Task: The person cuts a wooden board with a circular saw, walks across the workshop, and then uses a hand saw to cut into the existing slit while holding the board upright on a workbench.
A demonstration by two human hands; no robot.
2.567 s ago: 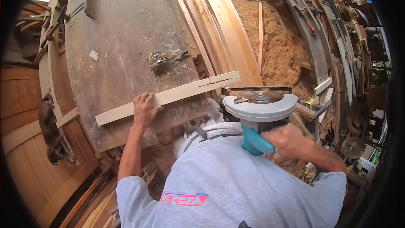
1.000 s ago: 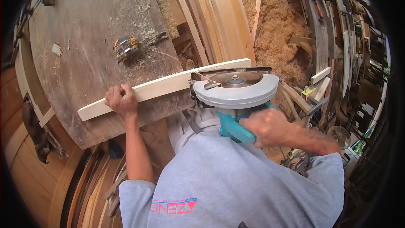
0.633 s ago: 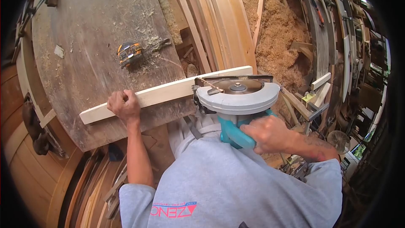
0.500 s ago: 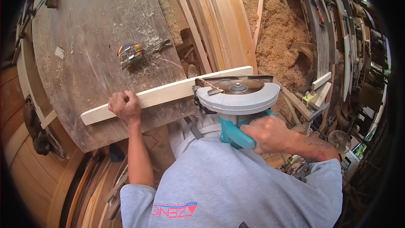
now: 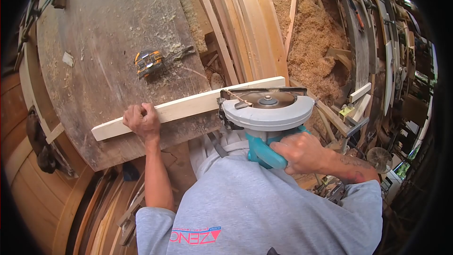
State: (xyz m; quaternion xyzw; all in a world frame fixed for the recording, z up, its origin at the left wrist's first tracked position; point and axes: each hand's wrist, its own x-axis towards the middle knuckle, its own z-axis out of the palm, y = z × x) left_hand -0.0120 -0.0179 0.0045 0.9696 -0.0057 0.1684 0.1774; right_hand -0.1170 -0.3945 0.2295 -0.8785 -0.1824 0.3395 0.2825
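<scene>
A pale wooden strip (image 5: 188, 106) lies slantwise over the front part of the workbench, its right end sticking out past the bench edge. My left hand (image 5: 142, 120) is closed around the strip near its left end. In my right hand (image 5: 301, 153) is the teal handle of a circular saw (image 5: 266, 113), the fingers wrapped round it. The saw rests at the strip's right part, with its round blade and grey guard facing up toward me. How far the blade touches the wood is hidden by the saw's base.
A black and yellow tape measure (image 5: 149, 63) lies on the dusty workbench (image 5: 108, 28). Long boards (image 5: 250, 23) stand beyond its right edge, next to a heap of wood shavings (image 5: 311, 42). A hand plane (image 5: 40, 144) is at the far left. Lumber scraps (image 5: 361, 99) lie at the right.
The view has shifted very slightly, so everything sits a few pixels to the right. Both hands keep their hold, and the saw and strip look the same relative to each other.
</scene>
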